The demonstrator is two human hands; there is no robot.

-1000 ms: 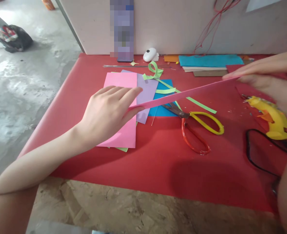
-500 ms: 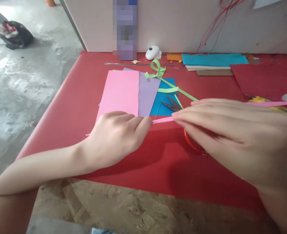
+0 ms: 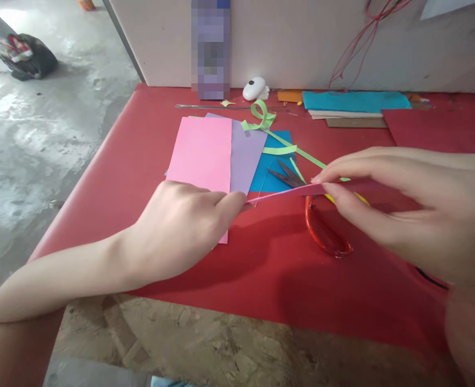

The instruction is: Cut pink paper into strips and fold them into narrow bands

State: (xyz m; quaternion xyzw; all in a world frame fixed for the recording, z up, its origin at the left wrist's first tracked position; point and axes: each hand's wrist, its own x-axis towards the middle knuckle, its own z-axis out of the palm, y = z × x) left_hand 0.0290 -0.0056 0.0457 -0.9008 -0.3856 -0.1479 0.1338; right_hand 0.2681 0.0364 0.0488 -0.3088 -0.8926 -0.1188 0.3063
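Observation:
A narrow pink paper strip (image 3: 289,193) stretches between my two hands over the red table. My left hand (image 3: 189,228) is closed around its left end. With thumb and forefinger, my right hand (image 3: 398,207) pinches the strip further to the right. Under the strip lie scissors (image 3: 329,239) with dark, spread blades and a red handle; my right hand hides part of them. Behind my left hand, a pink paper sheet (image 3: 203,150) overlaps a purple sheet (image 3: 248,148) and a blue sheet (image 3: 271,169). Light green paper strips (image 3: 279,150) lie across these, one of them curled.
The red table (image 3: 112,177) meets a pale wall (image 3: 285,43) at the back. Along it stand a white rounded object (image 3: 255,88) and a stack topped by turquoise material (image 3: 354,100). Red cord (image 3: 366,32) hangs at the right. A dark bag (image 3: 31,56) sits on the floor.
My right hand has slid right along the pink strip, leaving a longer stretch between my hands. More of the scissors' red handle now shows. My left hand has barely moved.

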